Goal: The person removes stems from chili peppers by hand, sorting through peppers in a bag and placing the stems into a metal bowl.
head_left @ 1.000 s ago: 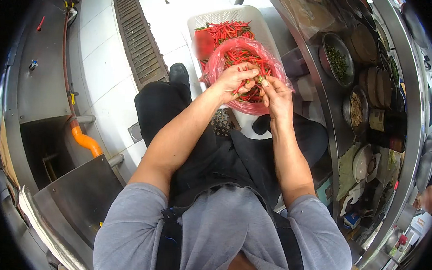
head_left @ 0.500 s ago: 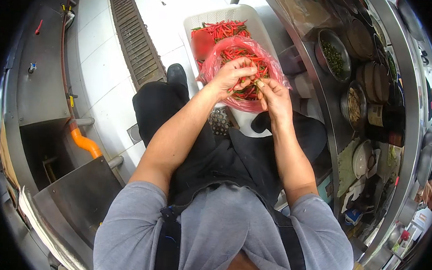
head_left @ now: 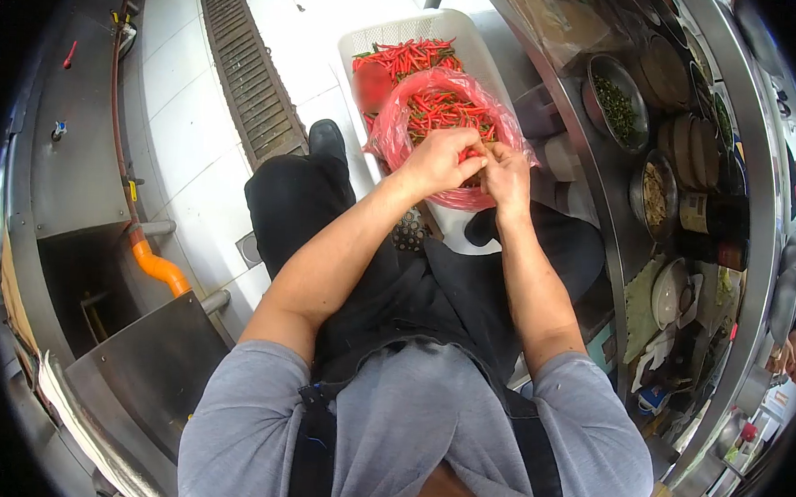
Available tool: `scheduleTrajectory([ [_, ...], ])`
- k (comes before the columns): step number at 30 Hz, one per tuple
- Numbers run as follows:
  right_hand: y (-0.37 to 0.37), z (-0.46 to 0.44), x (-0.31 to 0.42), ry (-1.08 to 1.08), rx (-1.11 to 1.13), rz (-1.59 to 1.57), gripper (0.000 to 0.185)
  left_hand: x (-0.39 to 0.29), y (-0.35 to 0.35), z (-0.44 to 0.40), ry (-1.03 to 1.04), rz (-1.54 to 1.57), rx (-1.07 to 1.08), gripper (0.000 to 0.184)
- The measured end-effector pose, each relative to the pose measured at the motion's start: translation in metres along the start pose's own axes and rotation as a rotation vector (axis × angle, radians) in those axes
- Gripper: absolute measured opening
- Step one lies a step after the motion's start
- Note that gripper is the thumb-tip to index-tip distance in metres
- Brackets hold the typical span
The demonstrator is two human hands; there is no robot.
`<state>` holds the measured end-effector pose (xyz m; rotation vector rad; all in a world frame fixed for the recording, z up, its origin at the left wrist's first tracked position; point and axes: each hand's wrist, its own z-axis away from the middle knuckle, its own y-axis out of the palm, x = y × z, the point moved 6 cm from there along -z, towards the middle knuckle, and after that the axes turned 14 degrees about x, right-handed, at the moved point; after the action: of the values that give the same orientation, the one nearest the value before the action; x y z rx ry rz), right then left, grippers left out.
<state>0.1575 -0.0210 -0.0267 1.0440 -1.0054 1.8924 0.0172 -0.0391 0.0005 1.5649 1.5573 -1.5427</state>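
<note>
Red chili peppers [head_left: 440, 110] with green stems fill a pink plastic bag [head_left: 507, 120], its mouth spread wide. Over the near side of the bag my left hand [head_left: 442, 164] is closed, with a bit of red chili pepper [head_left: 469, 153] showing between thumb and fingers. My right hand [head_left: 509, 177] meets it fingertip to fingertip in a pinch; what lies in that pinch is hidden. The bag rests in a white plastic basket [head_left: 478, 43], where more loose red chili peppers [head_left: 417, 56] lie at the far end. A blurred red patch covers part of them.
A metal shelf [head_left: 588, 159] runs along the right, holding a bowl of chopped greens [head_left: 613, 107] and another bowl [head_left: 655, 196]. Steel cabinets [head_left: 85, 102] and an orange pipe [head_left: 160, 269] stand left. A floor drain grate [head_left: 246, 64] crosses the white tiles.
My left hand has shifted slightly right and down, turning its back upward. Both hands are closer together, and more of the peppers in the bag show.
</note>
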Motion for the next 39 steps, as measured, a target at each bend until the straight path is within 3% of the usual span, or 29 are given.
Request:
scheduleTrajectory([
  [3, 0.0, 0.003, 0.002, 0.011, 0.068, -0.008, 0.019, 0.003, -0.017, 0.001, -0.108, 0.053, -0.11, 0.017],
  [5, -0.011, 0.009, 0.008, -0.065, 0.035, -0.143, 0.017, 0.011, -0.047, -0.001, -0.318, 0.007, -0.229, 0.016],
  [6, -0.024, 0.011, 0.018, -0.121, 0.006, -0.167, 0.016, 0.026, -0.063, -0.005, -0.243, -0.065, -0.337, 0.016],
  [7, -0.04, 0.015, 0.028, -0.174, -0.021, -0.189, 0.015, 0.048, -0.076, -0.009, -0.372, -0.026, -0.32, 0.017],
  [9, -0.081, 0.023, 0.059, -0.318, -0.17, -0.204, 0.016, 0.074, -0.111, -0.024, -0.492, 0.062, -0.371, 0.017],
  [10, -0.101, 0.03, 0.079, -0.367, -0.252, -0.205, 0.016, 0.079, -0.126, -0.036, -0.526, -0.016, -0.362, 0.012],
  [11, -0.121, 0.037, 0.098, -0.416, -0.334, -0.205, 0.016, 0.074, -0.144, -0.045, -0.505, -0.242, -0.388, 0.019],
  [14, -0.179, 0.042, 0.136, -0.425, -0.604, 0.022, 0.021, 0.099, -0.161, -0.057, -0.644, -0.227, -0.313, 0.03],
  [16, -0.217, 0.027, 0.13, -0.382, -0.653, 0.122, 0.022, 0.129, -0.148, -0.058, -0.67, -0.399, 0.002, 0.039],
  [18, -0.221, 0.002, 0.127, -0.406, -0.525, 1.19, 0.022, 0.126, -0.142, -0.057, -0.691, -0.434, 0.053, 0.042],
  [21, -0.211, 0.025, 0.148, -0.57, -0.562, 0.95, 0.02, 0.102, -0.139, -0.061, -0.666, -0.458, 0.066, 0.045],
  [23, -0.195, 0.027, 0.147, -0.574, -0.604, 0.802, 0.017, 0.065, -0.132, -0.061, -0.476, -0.287, -0.062, 0.038],
  [25, -0.177, 0.032, 0.147, -0.701, -0.669, 0.73, 0.014, 0.051, -0.115, -0.056, -0.445, -0.291, -0.005, 0.036],
  [27, -0.162, 0.025, 0.133, -0.762, -0.575, 0.489, 0.013, 0.049, -0.099, -0.055, -0.346, -0.309, 0.082, 0.03],
  [29, -0.135, 0.016, 0.116, -0.616, -0.431, 0.358, 0.013, 0.046, -0.082, -0.051, -0.312, -0.39, 0.207, 0.031],
  [33, -0.071, -0.014, 0.07, -0.494, -0.011, 0.634, 0.017, 0.062, -0.041, -0.042, -0.316, -0.475, 0.46, 0.025],
  [35, -0.052, -0.027, 0.051, -0.329, 0.098, 0.777, 0.02, 0.052, -0.031, -0.042, -0.371, -0.455, 0.512, 0.025],
  [36, -0.047, -0.029, 0.055, -0.478, 0.069, 0.738, 0.022, 0.051, -0.023, -0.043, -0.378, -0.489, 0.549, 0.023],
  [39, -0.041, -0.041, 0.038, -0.358, 0.231, 0.745, 0.024, 0.051, -0.007, -0.048, -0.404, -0.522, 0.633, 0.024],
])
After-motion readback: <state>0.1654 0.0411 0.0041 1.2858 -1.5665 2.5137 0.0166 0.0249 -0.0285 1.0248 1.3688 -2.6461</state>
